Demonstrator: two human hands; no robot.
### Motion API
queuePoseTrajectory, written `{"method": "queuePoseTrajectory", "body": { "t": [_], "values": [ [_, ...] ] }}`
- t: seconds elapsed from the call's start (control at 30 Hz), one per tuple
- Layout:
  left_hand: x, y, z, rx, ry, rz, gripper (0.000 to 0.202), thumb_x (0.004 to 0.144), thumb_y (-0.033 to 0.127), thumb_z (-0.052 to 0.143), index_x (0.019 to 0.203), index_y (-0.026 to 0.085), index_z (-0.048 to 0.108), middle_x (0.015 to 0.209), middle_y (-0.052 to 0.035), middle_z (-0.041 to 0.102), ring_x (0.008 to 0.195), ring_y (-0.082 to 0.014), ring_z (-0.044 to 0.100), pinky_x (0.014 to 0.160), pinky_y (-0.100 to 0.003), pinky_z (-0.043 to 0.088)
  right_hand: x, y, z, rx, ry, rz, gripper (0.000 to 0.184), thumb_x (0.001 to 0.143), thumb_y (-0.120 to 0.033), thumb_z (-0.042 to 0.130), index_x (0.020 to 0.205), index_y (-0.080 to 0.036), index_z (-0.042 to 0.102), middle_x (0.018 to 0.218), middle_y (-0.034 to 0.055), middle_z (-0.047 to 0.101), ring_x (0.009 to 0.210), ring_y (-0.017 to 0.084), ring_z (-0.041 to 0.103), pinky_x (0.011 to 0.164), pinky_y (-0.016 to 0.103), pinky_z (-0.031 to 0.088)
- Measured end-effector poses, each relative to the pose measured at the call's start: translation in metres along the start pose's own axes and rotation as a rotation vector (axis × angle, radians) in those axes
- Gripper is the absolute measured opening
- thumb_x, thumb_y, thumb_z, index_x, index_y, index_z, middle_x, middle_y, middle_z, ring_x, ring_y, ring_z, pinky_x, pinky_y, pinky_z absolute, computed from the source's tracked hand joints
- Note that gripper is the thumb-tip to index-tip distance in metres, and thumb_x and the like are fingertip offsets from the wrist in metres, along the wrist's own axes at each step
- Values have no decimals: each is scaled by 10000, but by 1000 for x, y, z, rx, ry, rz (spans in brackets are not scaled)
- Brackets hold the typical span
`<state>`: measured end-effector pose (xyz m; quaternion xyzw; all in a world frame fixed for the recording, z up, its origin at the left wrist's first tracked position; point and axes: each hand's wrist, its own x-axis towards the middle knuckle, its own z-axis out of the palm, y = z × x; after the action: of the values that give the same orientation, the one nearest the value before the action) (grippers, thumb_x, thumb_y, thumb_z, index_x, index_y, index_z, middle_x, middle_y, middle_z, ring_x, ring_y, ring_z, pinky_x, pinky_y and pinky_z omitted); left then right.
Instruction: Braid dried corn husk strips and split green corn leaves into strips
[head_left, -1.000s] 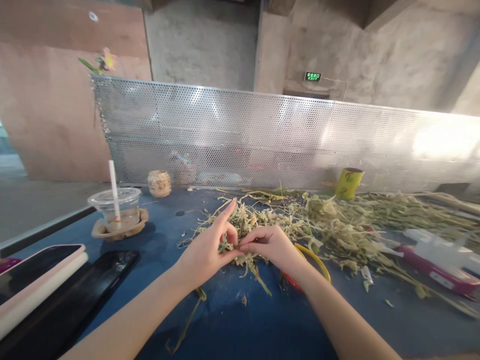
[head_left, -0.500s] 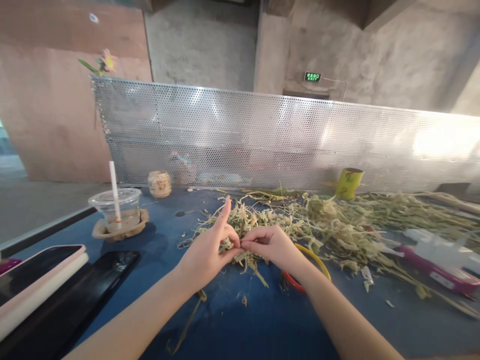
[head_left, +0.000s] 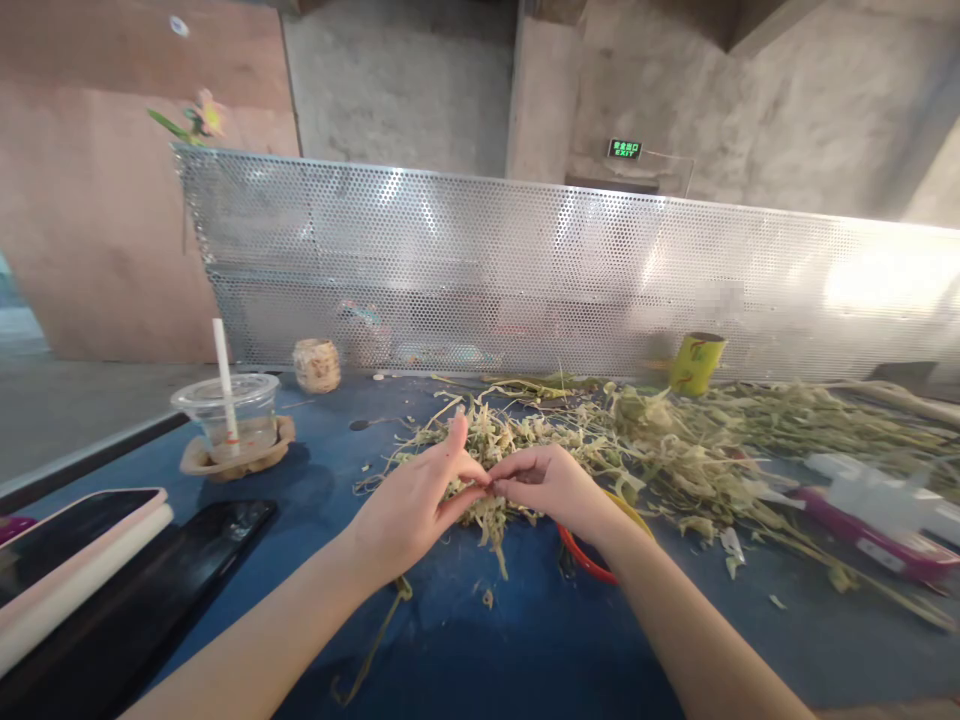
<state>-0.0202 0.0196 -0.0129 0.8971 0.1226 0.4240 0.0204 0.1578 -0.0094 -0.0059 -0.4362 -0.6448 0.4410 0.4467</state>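
My left hand (head_left: pixel 409 505) and my right hand (head_left: pixel 551 490) meet fingertip to fingertip over the table's middle. Both are closed in a pinch, and one left finger sticks up. A pale green dried plant sprig (head_left: pixel 493 538) hangs below the joined fingertips; the exact spot of the grip is hidden. Just behind the hands lies a heap of dried, shredded plant stalks (head_left: pixel 525 430). Partly covered by my right wrist is a round ring with a red and yellow rim (head_left: pixel 589 560).
Left on the blue table (head_left: pixel 465 660) are a clear cup with a straw (head_left: pixel 236 420), a phone (head_left: pixel 82 540), a black slab (head_left: pixel 217 540) and a woven pot (head_left: pixel 316 365). To the right stand a yellow-green cylinder (head_left: pixel 697 363) and a magenta-and-white object (head_left: pixel 870 530). A perforated metal panel (head_left: pixel 480 260) closes the back.
The raised left finger has lowered and bent. The joined fingertips shifted slightly right, and the hanging sprig swung leftward to a steeper angle. The view shifted a little.
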Motion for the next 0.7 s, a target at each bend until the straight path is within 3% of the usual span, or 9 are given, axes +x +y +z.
{"method": "queuePoseTrajectory", "body": {
  "t": [0.3, 0.43, 0.57, 0.7],
  "values": [
    [-1, 0, -4, 122, 25, 107, 848, 798, 100, 500, 1342, 281, -125, 773, -9, 656, 719, -155, 575, 719, -336, 473, 2, 6, 0, 134, -36, 32, 175, 610, -267, 674, 770, -201, 700, 731, 16, 696, 691, 136, 627, 742, 310, 464],
    [1, 3, 0, 44, 80, -12, 838, 800, 99, 484, 1345, 214, -142, 733, -5, 629, 695, -146, 558, 747, -342, 467, 2, 4, 3, 163, -17, 30, 139, 588, -244, 693, 719, -198, 687, 693, -7, 683, 668, 118, 622, 727, 292, 468],
    [1, 6, 5, -127, 156, -126, 853, 796, 109, 484, 1341, 235, -159, 764, -7, 586, 659, -123, 532, 672, -292, 481, 0, 0, 4, 187, 2, -1, 103, 588, -233, 692, 681, -193, 675, 651, -18, 669, 644, 106, 617, 695, 264, 476],
    [1, 9, 8, -320, 159, -384, 954, 723, 186, 599, 1352, 235, -117, 797, -12, 562, 609, -114, 527, 551, -253, 484, 1, 0, 4, 166, 75, -48, 121, 597, -273, 688, 692, -197, 683, 671, -6, 676, 637, 115, 615, 672, 266, 486]
  ]
}}
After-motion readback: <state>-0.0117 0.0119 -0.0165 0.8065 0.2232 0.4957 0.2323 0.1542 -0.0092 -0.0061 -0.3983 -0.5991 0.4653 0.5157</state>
